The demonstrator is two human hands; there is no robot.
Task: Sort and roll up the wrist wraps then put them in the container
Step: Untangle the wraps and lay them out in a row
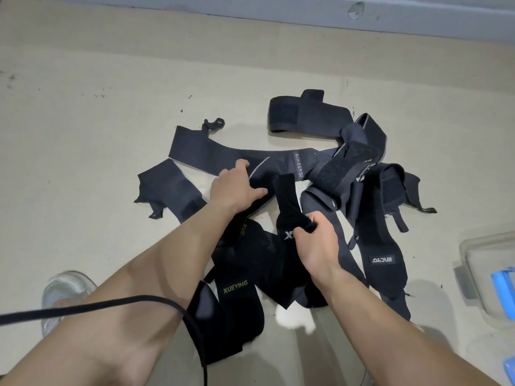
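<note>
Several black wrist wraps in a tangled heap on a pale floor, the long BOKEERSI strap running across the heap's far side. Left hand on that strap, left of its lettering: grips the cloth with fingers bent over the far edge and thumb spread along the near one. Right hand just on the near side of the BOKEERSI strap: holds a narrow black wrap tight in curled fingers and thumb, free end standing up past the fist toward the strap, a white X label showing just below the grip. Nearer again from the strap, a XUEYING wrap, touching the left forearm. Well apart to the strap's right, at the frame edge, a clear container with a blue clip, none of the wraps visibly inside. Well to the strap's near left, a pale shoe. Nearest of all from the strap, a black cord crossing over the left forearm.
</note>
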